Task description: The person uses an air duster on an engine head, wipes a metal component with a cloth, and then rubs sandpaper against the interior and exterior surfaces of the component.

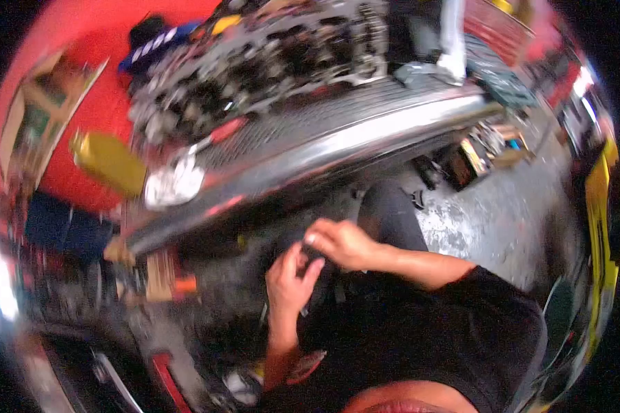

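Observation:
In front of my chest my two hands meet, below the edge of the workbench. My left hand (289, 281) has its fingers curled, with the thumb pointing up toward the other hand. My right hand (343, 245) is closed in a pinch just above it. A small dark object (314, 252) shows between them, too blurred to name. On the bench beyond lies a large metal engine cylinder head (255, 72), apart from both hands. A red-handled tool (224, 131) rests on the bench mat near it.
The workbench (372, 134) has a bright metal front edge. A white rag (174, 182) and a yellow bottle (109, 164) sit at its left end. At right, an open box (472, 162) of parts stands below the bench. A yellow object (599, 227) stands at far right.

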The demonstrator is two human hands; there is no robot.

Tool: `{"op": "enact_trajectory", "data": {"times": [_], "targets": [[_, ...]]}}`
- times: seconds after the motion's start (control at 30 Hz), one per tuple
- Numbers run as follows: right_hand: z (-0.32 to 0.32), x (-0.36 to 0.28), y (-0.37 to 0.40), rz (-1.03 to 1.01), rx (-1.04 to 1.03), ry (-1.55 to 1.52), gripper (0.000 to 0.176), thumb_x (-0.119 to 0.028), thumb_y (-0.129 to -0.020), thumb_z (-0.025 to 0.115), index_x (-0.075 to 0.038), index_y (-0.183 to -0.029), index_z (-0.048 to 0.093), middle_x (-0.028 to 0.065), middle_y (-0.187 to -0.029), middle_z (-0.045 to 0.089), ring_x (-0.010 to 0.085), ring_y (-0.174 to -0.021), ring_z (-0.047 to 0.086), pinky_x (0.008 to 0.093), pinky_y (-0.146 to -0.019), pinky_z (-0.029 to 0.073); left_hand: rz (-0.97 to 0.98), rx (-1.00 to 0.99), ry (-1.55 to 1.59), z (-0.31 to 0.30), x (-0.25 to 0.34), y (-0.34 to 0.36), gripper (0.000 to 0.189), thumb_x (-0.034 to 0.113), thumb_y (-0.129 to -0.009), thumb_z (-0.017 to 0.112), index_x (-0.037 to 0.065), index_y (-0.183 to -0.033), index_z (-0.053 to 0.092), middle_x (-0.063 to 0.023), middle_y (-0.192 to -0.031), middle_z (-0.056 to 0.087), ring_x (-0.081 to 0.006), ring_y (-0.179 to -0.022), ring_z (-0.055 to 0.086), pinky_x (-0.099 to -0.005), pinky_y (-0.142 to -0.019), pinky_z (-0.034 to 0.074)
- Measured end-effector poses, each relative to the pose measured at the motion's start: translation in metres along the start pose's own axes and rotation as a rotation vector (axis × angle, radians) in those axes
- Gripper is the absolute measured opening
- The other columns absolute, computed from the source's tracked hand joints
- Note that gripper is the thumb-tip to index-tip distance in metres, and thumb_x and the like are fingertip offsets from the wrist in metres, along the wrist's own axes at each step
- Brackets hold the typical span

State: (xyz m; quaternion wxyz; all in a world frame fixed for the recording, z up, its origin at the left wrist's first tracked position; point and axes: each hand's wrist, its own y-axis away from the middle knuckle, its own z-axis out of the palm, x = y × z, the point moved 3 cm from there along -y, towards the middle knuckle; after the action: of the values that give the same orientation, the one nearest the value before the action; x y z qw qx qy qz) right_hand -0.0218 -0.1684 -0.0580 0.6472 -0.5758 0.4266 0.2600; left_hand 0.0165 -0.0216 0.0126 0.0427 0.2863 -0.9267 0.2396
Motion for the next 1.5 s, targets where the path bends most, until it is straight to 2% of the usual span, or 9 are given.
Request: {"op": "enact_trajectory", "data": {"times": [0.27, 0.37, 0.47, 0.5, 0.6, 0.8, 0.87, 1.0, 1.5], "targets": [[-0.224, 0.022, 0.113, 0.411, 0.233, 0.291, 0.033, -0.032, -0.100, 0.049, -0.006, -0.103, 0.067, 0.0015, -0.087, 0.062, 0.0079, -0.069, 0.052, 0.0222, -0.058, 0.042, -0.985, 0.480, 0.374, 0.234, -0.001, 0.172, 0.039, 0.036, -0.086, 0.069, 0.003, -0.106, 0.066, -0.0181, -0.088, 0.070, -0.0345, -0.081, 0.069, -0.0410, -0.073, 0.053], [-0.273, 0.034, 0.132, 0.478, 0.282, 0.206, 0.033, -0.032, -0.099, 0.050, -0.004, -0.104, 0.066, 0.0008, -0.084, 0.060, 0.0058, -0.064, 0.048, 0.0193, -0.055, 0.039, -1.357, 0.751, 0.802, 0.274, -0.039, 0.277, 0.021, 0.021, -0.090, 0.064, 0.001, -0.097, 0.066, -0.0083, -0.074, 0.068, -0.0135, -0.058, 0.061, -0.0296, -0.052, 0.049], [-0.314, 0.037, 0.147, 0.582, 0.469, -0.030, 0.034, -0.034, -0.099, 0.048, -0.004, -0.103, 0.064, -0.0002, -0.072, 0.055, 0.0064, -0.058, 0.047, 0.0197, -0.047, 0.034, -1.680, 0.911, 0.842, 0.311, -0.055, 0.370, 0.013, 0.016, -0.089, 0.063, 0.002, -0.090, 0.063, -0.0067, -0.067, 0.065, -0.0142, -0.051, 0.060, -0.0265, -0.045, 0.047], [-0.312, 0.027, 0.148, 0.609, 0.186, -0.203, 0.034, -0.035, -0.099, 0.048, -0.004, -0.103, 0.063, -0.0009, -0.068, 0.053, 0.0072, -0.055, 0.046, 0.0211, -0.048, 0.034, -1.722, 0.881, 0.831, 0.318, -0.052, 0.382, 0.012, 0.016, -0.087, 0.067, 0.004, -0.086, 0.063, -0.0063, -0.065, 0.064, -0.0160, -0.049, 0.060, -0.0283, -0.043, 0.046], [-0.339, 0.034, 0.169, 0.530, 0.273, 0.158, 0.038, -0.037, -0.099, 0.048, -0.004, -0.113, 0.060, 0.0022, -0.081, 0.058, 0.0097, -0.073, 0.053, 0.0222, -0.060, 0.043, -1.562, 0.270, 0.159, 0.354, -0.042, 0.418, 0.028, 0.026, -0.081, 0.064, -0.001, -0.086, 0.068, -0.0254, -0.088, 0.067, -0.0462, -0.087, 0.063, -0.0493, -0.076, 0.050], [-0.374, 0.033, 0.199, 0.246, 0.135, 0.838, 0.042, -0.014, -0.097, 0.055, 0.001, -0.134, 0.046, 0.0091, -0.110, 0.058, 0.0189, -0.097, 0.057, 0.0271, -0.084, 0.051, -1.772, -0.231, 0.028, 0.442, -0.006, 0.489, 0.038, 0.028, -0.083, 0.061, 0.006, -0.115, 0.064, -0.0255, -0.114, 0.063, -0.0455, -0.101, 0.062, -0.0544, -0.083, 0.049], [-0.400, 0.038, 0.203, 0.485, 0.264, 0.627, 0.037, -0.021, -0.099, 0.052, 0.001, -0.128, 0.050, 0.0063, -0.097, 0.058, 0.0163, -0.086, 0.055, 0.0250, -0.076, 0.049, -1.591, -0.589, -0.122, 0.419, -0.002, 0.479, 0.046, 0.029, -0.084, 0.061, 0.009, -0.125, 0.056, -0.0240, -0.128, 0.054, -0.0444, -0.113, 0.055, -0.0571, -0.090, 0.046], [-0.388, 0.036, 0.191, 0.552, 0.381, 0.583, 0.036, -0.026, -0.100, 0.051, 0.002, -0.123, 0.052, -0.0017, -0.066, 0.043, 0.0085, -0.061, 0.038, 0.0209, -0.057, 0.035, -1.357, -0.449, -0.349, 0.458, -0.026, 0.546, 0.058, 0.028, -0.086, 0.060, 0.009, -0.138, 0.045, -0.0226, -0.142, 0.040, -0.0421, -0.133, 0.037, -0.0620, -0.102, 0.034], [-0.380, 0.011, 0.234, 0.433, 0.040, 1.212, 0.041, 0.002, -0.085, 0.055, -0.002, -0.126, 0.053, 0.0113, -0.112, 0.066, 0.0193, -0.081, 0.061, 0.0274, -0.065, 0.051, -1.405, -0.510, -0.314, 0.430, -0.096, 0.534, 0.035, 0.033, -0.093, 0.051, 0.013, -0.121, 0.058, -0.0143, -0.127, 0.052, -0.0352, -0.126, 0.039, -0.0601, -0.096, 0.037]]}}
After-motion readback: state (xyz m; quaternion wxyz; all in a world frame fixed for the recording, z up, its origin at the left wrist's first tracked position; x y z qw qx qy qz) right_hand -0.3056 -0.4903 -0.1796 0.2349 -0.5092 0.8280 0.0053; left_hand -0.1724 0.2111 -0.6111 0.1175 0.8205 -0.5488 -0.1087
